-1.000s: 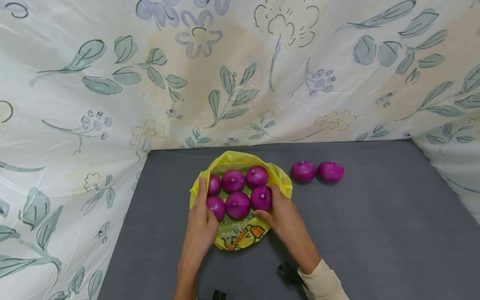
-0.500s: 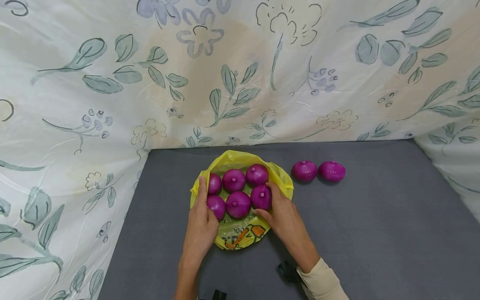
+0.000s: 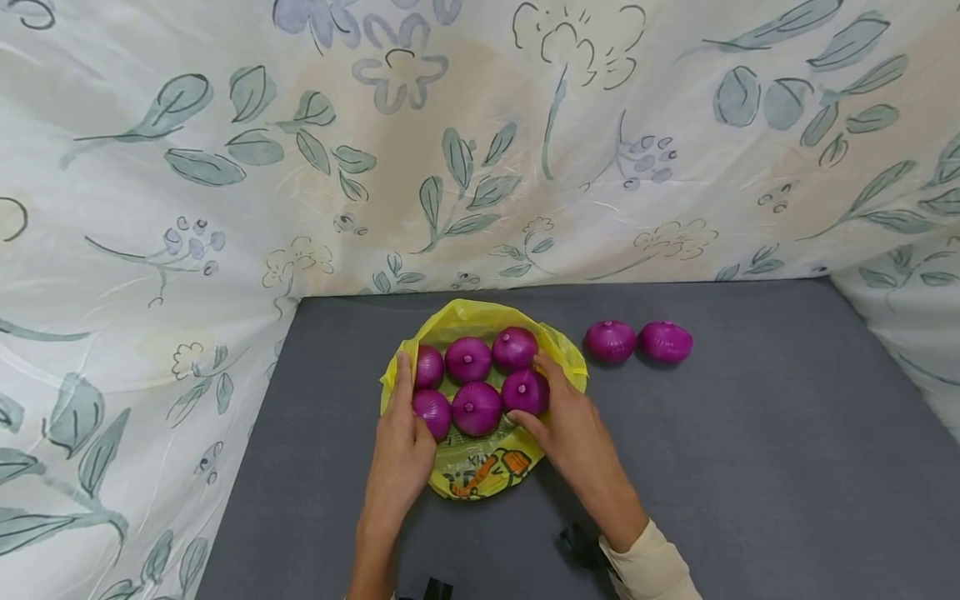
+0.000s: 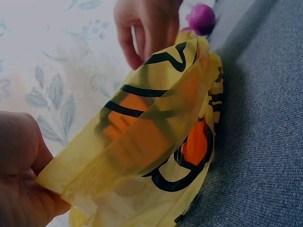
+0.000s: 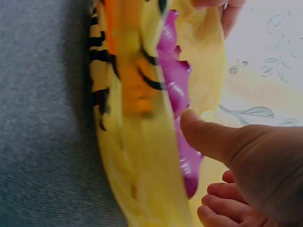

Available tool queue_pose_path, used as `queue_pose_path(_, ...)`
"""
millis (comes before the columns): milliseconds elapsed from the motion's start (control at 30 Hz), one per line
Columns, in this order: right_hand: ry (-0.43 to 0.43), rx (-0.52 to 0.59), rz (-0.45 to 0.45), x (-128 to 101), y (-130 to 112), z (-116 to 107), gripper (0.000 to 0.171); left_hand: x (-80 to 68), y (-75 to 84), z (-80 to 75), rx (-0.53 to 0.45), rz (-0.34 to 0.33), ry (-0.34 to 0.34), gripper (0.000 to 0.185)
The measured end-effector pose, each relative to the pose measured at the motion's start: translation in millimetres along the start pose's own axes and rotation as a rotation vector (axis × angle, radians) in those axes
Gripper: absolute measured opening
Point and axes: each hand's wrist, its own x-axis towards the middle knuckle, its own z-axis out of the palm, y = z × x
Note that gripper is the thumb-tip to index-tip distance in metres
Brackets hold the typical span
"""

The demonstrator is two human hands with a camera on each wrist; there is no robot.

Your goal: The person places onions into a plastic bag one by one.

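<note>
Yellow bag (image 3: 480, 467) lies open on the grey table (image 3: 750, 467), my left hand (image 3: 401, 454) pinching its near edge to keep the mouth wide while my right hand (image 3: 573, 433) curls around 1 of 6 onions (image 3: 524, 392) inside it.
</note>
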Motion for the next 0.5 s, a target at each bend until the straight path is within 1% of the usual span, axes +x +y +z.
queue_pose_path(133,0.041,0.004,-0.042,0.2,-5.4,-7.2,0.086,0.7,0.6,0.0,0.006,0.014,-0.006,0.079)
queue_pose_path(300,0.097,0.036,-0.083,1.3,-11.5,-17.0,0.083,0.8,1.7,-0.3,0.003,0.021,-0.005,0.081)
queue_pose_path(400,0.138,0.043,-0.082,3.8,-12.8,-25.2,0.084,0.4,2.8,-0.7,0.006,0.016,-0.005,0.082)
queue_pose_path(500,0.181,0.035,-0.061,7.9,-9.8,-34.2,0.085,-0.4,3.7,-1.1,0.013,0.009,-0.006,0.082)
